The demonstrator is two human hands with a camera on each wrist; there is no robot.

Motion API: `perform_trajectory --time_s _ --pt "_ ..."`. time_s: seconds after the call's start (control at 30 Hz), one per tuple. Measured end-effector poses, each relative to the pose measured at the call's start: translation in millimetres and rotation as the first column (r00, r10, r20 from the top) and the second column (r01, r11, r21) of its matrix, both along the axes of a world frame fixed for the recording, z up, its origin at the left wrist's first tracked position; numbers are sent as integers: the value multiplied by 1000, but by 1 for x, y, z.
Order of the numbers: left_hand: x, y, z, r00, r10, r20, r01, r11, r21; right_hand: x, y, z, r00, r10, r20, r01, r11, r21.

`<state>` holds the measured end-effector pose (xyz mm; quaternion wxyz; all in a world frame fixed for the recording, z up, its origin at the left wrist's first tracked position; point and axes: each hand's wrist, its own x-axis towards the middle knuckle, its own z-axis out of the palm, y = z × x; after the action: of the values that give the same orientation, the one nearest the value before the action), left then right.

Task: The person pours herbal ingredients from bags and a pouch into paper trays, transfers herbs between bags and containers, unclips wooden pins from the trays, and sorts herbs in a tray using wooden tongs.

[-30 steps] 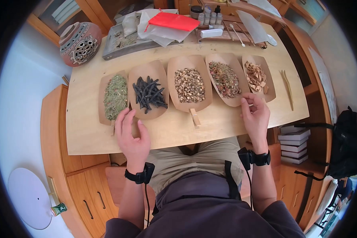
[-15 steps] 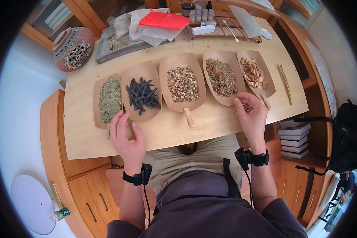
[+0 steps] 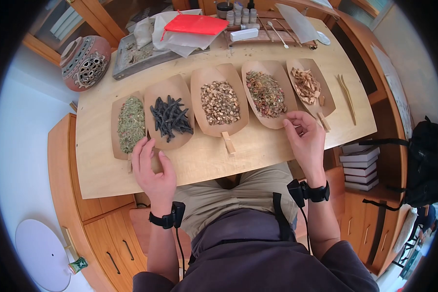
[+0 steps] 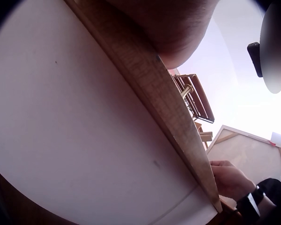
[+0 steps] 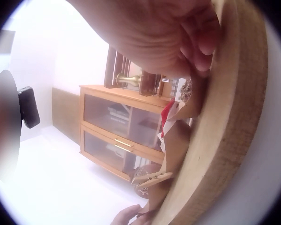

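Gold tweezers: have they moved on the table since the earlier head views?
No. The gold tweezers lie in the same place, judged against the wooden table's right edge.

The 2 wrist views crop the left hand (image 4: 175,26) and right hand (image 5: 150,35).

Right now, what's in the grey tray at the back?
Grey tray: loose dry scraps at left, white wrapping across the right, a red drawstring pouch on top of that. Whatever lies under the wrapping is covered; can't tell.

Downward head view, low wrist views; shared table (image 3: 204,165)
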<state>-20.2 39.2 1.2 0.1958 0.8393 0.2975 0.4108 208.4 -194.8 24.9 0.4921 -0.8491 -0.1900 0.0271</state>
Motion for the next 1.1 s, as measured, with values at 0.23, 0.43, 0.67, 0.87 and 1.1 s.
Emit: perform_trajectory --time_s 0.23,0.43,0.67,0.87,1.1 --pt "-2 -1 2 999 -12 -37 11 1000 -22 -6 -4 12 999 -17 -27 18 1000 16" --pt "-2 0 -1 999 -9 -44 9 1000 0 28 -46 37 919 -225 324 194 973 125" --pt "-2 1 -2 999 -13 -34 13 1000 -11 92 -79 -1 943 -234 235 279 943 -180" --pt "-2 1 -3 999 -29 -26 28 1000 -12 92 -75 -10 941 -214 261 256 957 -139" --pt "-1 1 -4 1000 -14 -4 14 1000 -16 87 -74 -8 951 -217 220 246 963 -114"
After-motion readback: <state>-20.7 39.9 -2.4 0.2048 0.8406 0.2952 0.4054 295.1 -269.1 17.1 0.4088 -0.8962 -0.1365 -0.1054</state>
